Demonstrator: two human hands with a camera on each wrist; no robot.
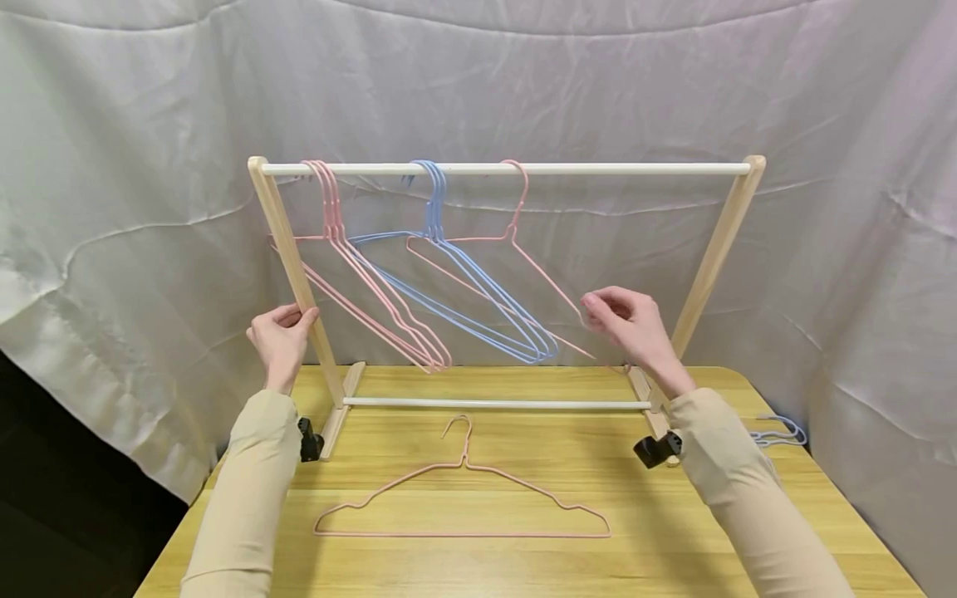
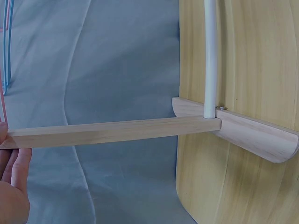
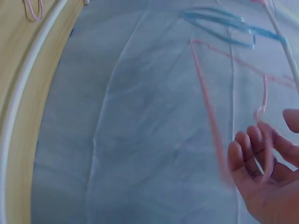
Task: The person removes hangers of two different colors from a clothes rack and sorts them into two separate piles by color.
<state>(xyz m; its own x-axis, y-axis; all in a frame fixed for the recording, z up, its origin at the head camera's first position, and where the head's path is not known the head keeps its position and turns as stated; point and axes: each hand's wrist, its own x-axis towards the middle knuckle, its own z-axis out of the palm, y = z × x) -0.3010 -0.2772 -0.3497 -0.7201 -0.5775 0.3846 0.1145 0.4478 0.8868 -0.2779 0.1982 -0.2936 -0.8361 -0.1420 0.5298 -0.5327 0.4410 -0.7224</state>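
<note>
My left hand [image 1: 278, 339] grips the left wooden post [image 1: 292, 241] of a small clothes rack, the thumb on one side and the fingers on the other. On the right, my right hand [image 1: 626, 325] has its fingers curled at the outer end of a pink hanger [image 1: 542, 270], which hangs by its hook from the white top rail [image 1: 635, 169]. In the right wrist view the hanger's wire [image 3: 268, 158] runs across the curled fingers, with the thumb apart from it; the frame of the hanger is blurred there.
Several pink hangers [image 1: 332, 203] hang at the left of the rail, and several blue hangers [image 1: 436, 199] near its middle. Another pink hanger [image 1: 463, 534] lies flat on the wooden table [image 1: 419, 573]. Blue hangers [image 1: 781, 436] lie at the right edge. A grey curtain [image 1: 598, 91] hangs behind.
</note>
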